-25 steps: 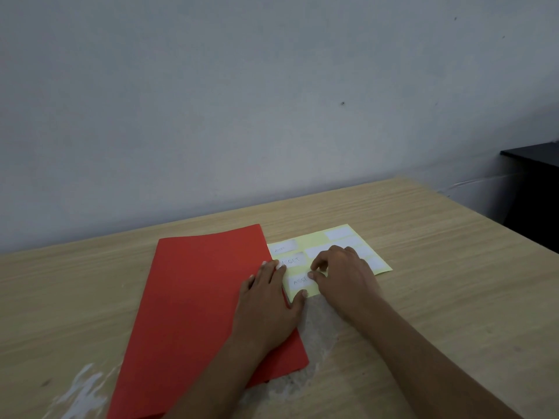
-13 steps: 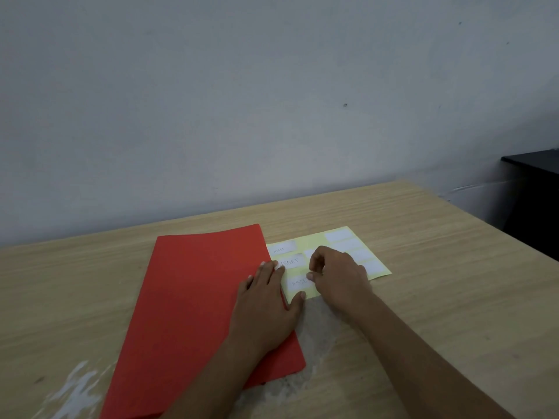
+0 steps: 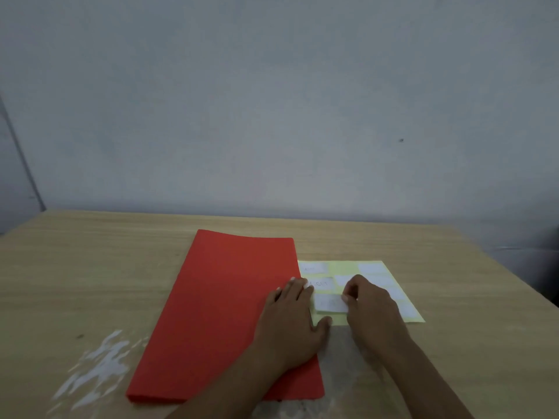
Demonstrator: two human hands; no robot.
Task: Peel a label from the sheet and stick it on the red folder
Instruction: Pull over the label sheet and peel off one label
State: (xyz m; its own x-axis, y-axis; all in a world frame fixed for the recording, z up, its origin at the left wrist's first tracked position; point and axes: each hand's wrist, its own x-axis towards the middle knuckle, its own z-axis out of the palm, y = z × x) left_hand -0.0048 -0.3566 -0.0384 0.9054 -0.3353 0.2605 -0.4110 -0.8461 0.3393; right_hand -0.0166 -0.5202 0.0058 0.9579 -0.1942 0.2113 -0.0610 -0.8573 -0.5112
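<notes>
A red folder point(image 3: 223, 309) lies flat on the wooden table point(image 3: 84, 267). To its right, touching its edge, is a pale yellow label sheet point(image 3: 344, 266) with several white labels. My left hand point(image 3: 292, 325) rests flat, palm down, across the folder's right edge and the sheet's left side. My right hand point(image 3: 367, 306) pinches the right end of a white label point(image 3: 329, 303) in the sheet's lower left; that label looks partly lifted. My right hand hides the sheet's middle.
A grey wall stands right behind the table's far edge. White scuffed patches point(image 3: 96, 367) mark the tabletop at the front left and below the sheet. The table's right edge runs diagonally at the right, with a dark object point(image 3: 555, 234) beyond it.
The view has swung left, so folder and sheet now look squarer. My right fingertips have closed on the lower-left label and its end has come up. My left hand stays flat.
</notes>
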